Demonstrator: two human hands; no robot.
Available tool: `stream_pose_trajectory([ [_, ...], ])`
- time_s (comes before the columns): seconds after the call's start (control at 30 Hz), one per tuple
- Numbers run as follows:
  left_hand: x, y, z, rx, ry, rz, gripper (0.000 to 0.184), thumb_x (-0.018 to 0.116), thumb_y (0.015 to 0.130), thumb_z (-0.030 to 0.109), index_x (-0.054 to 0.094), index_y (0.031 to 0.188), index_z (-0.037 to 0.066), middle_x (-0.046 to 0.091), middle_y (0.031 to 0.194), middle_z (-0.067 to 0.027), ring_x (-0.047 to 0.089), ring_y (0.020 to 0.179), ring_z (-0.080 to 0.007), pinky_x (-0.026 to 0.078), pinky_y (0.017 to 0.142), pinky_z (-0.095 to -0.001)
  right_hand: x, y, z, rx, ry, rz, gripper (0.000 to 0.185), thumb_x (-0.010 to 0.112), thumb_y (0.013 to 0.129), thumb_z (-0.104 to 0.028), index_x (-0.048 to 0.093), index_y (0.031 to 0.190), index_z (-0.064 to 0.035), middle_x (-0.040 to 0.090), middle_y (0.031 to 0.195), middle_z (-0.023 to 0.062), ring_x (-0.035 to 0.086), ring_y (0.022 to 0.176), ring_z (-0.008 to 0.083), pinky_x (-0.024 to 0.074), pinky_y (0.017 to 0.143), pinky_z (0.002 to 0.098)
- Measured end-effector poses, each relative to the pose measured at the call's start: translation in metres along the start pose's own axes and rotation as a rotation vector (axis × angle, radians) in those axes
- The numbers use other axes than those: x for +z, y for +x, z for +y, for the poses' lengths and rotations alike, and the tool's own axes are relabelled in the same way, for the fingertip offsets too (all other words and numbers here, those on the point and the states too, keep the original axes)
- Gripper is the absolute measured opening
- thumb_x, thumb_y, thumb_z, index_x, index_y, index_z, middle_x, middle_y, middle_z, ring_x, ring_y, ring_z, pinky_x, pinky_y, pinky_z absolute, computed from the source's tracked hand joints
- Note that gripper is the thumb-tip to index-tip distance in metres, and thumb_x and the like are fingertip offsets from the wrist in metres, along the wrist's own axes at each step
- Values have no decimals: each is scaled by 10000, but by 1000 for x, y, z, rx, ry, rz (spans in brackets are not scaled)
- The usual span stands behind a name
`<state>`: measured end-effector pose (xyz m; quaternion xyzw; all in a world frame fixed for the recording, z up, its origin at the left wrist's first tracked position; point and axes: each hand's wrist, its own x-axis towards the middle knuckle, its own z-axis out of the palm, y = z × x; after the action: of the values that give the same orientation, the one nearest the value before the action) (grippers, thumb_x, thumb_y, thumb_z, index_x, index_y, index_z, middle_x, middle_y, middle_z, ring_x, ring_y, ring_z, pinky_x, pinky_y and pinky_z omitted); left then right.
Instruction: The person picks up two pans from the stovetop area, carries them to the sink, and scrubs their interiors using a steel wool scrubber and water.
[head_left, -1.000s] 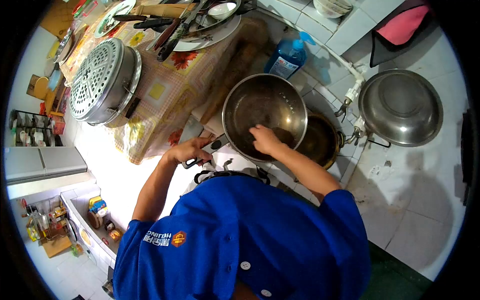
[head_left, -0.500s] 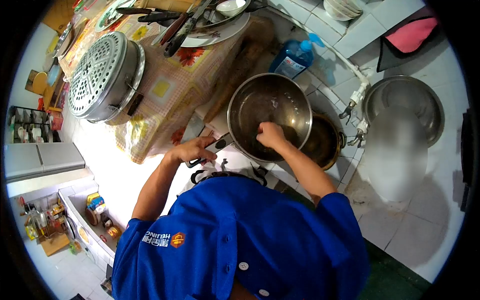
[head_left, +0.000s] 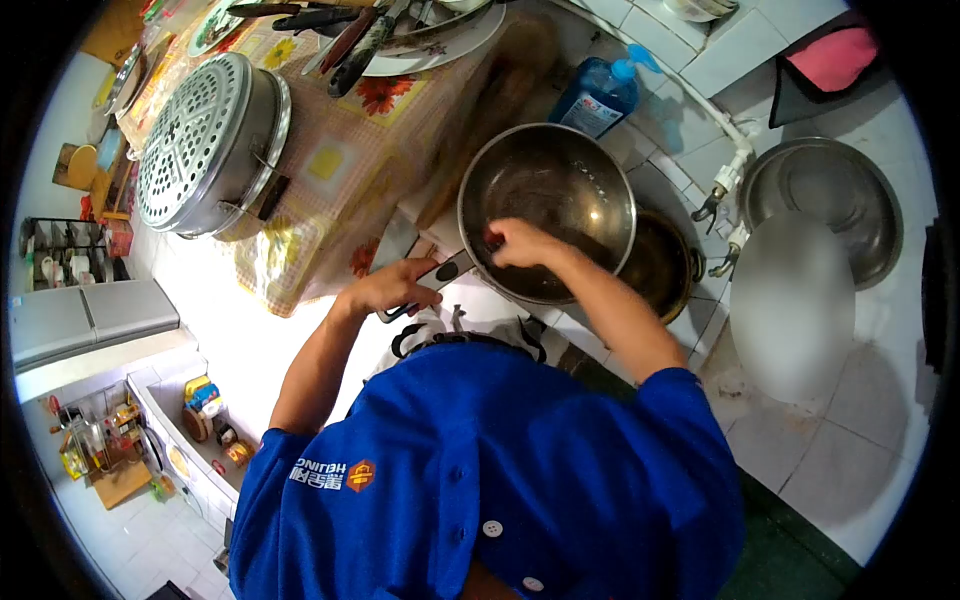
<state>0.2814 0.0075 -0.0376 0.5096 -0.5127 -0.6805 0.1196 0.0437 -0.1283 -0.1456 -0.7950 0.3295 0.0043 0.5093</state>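
Note:
A deep metal pan (head_left: pixel 560 190) with a black and grey handle is held in front of me. My left hand (head_left: pixel 398 286) is closed round the handle. Inside the pan, near its handle side, my right hand (head_left: pixel 522 245) has its fingers curled together against the inner surface; what they hold is mostly hidden, with a small dark reddish bit at the fingertips. Beneath the pan's right side, a darker brown pan (head_left: pixel 662 265) shows in part. A bottle of blue liquid (head_left: pixel 597 95) with a pump stands just beyond the pan.
At the left, a perforated steamer pot (head_left: pixel 205 145) sits on a table with a flowered cloth (head_left: pixel 325 165), near knives and plates. Taps (head_left: pixel 712 203) on a white pipe are to the right. A large metal basin (head_left: pixel 870 215) leans by the wall, below a pink cloth (head_left: pixel 832 62).
My right hand has moved across the pan's inside toward the handle side. The pan has shifted slightly right in view, with my left hand still on its handle.

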Motion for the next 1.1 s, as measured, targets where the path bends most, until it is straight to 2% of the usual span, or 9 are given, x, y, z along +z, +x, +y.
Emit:
stream_pose_trajectory([
  [0.03, 1, 0, 1, 0, -4, -2, 276, 660, 855, 160, 574, 1083, 31, 556, 635, -7, 525, 536, -95, 393, 475, -255, -14, -16, 2, 24, -109, -225, 349, 735, 601, -130, 678, 937, -58, 679, 949, 163, 644, 934, 306, 505, 800, 389],
  [0.13, 2, 0, 9, 18, 35, 7, 280, 669, 848, 170, 579, 1077, 35, 558, 647, -7, 527, 547, -93, 393, 476, -254, -45, -43, 11, 135, -440, -206, 256, 733, 609, -135, 691, 859, -103, 689, 905, 114, 652, 853, 302, 508, 727, 401],
  [0.3, 4, 2, 4, 6, 32, -4, 304, 679, 842, 170, 580, 1097, 37, 562, 662, -8, 529, 554, -93, 405, 486, -253, -56, 6, -5, 99, 607, 597, 338, 689, 699, -74, 653, 1033, -36, 678, 917, 97, 645, 798, 190, 522, 729, 336],
  [0.37, 5, 1, 6, 2, 39, -3, 294, 675, 843, 164, 582, 1092, 36, 562, 661, -9, 531, 554, -94, 408, 486, -255, -36, 35, -10, 25, 661, 597, 394, 677, 723, -73, 622, 1109, -10, 683, 980, 112, 649, 838, 207, 524, 752, 346],
  [0.57, 6, -3, 10, -12, 0, 28, 249, 673, 836, 150, 593, 1033, 20, 569, 665, -24, 549, 562, -107, 422, 496, -266, -33, -33, 6, 6, -324, -210, 287, 677, 670, -91, 687, 950, -30, 693, 895, 114, 633, 840, 189, 497, 768, 352],
  [0.63, 6, 0, 12, -2, 15, 23, 234, 676, 822, 152, 595, 993, 13, 577, 669, -36, 560, 570, -117, 432, 504, -273, -46, -48, 6, 21, -330, -156, 301, 694, 663, -101, 699, 960, -54, 688, 887, 114, 636, 824, 204, 501, 749, 354],
  [0.73, 7, 1, 8, 8, 49, 58, 223, 675, 808, 147, 600, 969, 13, 583, 679, -36, 561, 577, -118, 432, 508, -277, -46, -64, -16, 3, 141, 21, 348, 708, 662, -118, 701, 1003, -49, 693, 863, 106, 638, 807, 188, 504, 730, 313],
  [0.93, 8, 3, -5, 15, 0, 12, 283, 677, 850, 143, 590, 1089, 20, 566, 689, 0, 527, 571, -87, 414, 498, -249, -38, -78, 37, 174, -646, -186, 322, 645, 671, -37, 729, 972, -116, 687, 964, 163, 651, 940, 337, 516, 806, 425],
  [1.1, 12, -2, 5, -6, -15, 35, 286, 669, 850, 129, 586, 1098, 14, 562, 683, -2, 525, 571, -88, 412, 498, -249, -58, -94, 24, 186, -572, 298, 301, 619, 690, 13, 734, 938, -113, 640, 1022, 171, 621, 1008, 338, 499, 849, 424],
])
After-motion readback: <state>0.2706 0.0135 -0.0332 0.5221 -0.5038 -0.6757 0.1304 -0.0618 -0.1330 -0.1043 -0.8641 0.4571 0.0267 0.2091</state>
